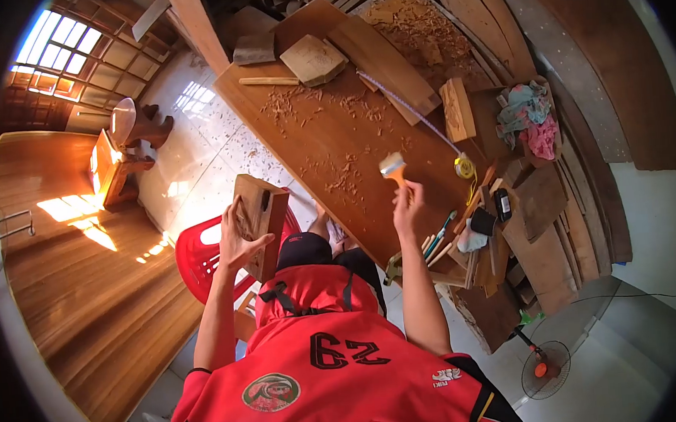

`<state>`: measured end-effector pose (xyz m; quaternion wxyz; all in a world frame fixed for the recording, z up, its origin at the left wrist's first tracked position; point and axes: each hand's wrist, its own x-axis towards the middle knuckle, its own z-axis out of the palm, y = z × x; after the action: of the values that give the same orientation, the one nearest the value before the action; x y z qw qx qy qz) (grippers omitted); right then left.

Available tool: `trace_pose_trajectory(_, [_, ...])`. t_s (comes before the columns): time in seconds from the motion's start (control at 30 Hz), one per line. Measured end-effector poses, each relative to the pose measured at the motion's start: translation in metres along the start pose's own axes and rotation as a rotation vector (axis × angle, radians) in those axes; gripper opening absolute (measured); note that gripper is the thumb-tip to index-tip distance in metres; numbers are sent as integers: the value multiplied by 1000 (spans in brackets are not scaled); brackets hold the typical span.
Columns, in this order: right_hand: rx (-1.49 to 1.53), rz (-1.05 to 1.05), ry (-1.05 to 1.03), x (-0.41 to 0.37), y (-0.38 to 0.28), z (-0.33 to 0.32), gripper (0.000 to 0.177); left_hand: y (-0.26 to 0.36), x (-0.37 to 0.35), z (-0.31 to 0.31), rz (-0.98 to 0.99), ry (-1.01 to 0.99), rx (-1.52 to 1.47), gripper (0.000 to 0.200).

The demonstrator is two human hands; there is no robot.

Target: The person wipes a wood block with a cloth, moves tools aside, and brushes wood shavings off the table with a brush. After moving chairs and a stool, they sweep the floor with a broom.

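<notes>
At 9 o'clock the left hand [238, 242] is gripping the carved block [264, 215]; the right hand [407, 208] is clasping the brush [392, 166]. Light strokes are probably suiting it best.

Red chair [200, 260], brown carved block [261, 219], orange-handled brush [393, 169].
</notes>
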<state>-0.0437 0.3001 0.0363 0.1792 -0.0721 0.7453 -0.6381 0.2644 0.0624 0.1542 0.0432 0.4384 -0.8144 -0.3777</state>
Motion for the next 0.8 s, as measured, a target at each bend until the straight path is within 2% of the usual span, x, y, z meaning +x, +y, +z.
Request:
trace_pose_trajectory(0.07, [-113,-57,138,6,3,-19,19,4,25,1,4,-30,-6,119])
trace_pose_trajectory(0.13, [-381,-126,290,14,21,-37,19,4,52,1,7,-66,-13,119])
trace_pose_trajectory(0.17, [-373,6,301,11,21,-42,21,-2,65,4,28,-60,-8,119])
trace_pose_trajectory(0.27, [-248,139,258,16,6,-14,23,2,100,-1,71,-97,-1,118])
trace_pose_trajectory(0.33, [-156,94,179,30,6,19,23,4,121,-5,62,-110,0,119])
trace_pose_trajectory(0.4, [-242,87,135,44,-7,51,23,4,142,-4,76,-109,-2,120])
trace_pose_trajectory(0.47, [-112,129,24,60,-16,68,23,6,164,-3,107,-115,40,120])
trace_pose_trajectory(0.5, [-111,83,-27,66,-18,69,24,12,174,-4,126,-125,67,120])
trace_pose_trajectory(0.6, [-107,71,115,62,-30,51,22,25,199,4,200,-164,128,120])
trace_pose_trajectory(0.73, [-98,243,499,44,-29,-16,22,34,220,19,295,-217,157,120])
trace_pose_trajectory(0.8, [-51,364,602,37,-19,-44,22,42,224,25,294,-261,169,120])
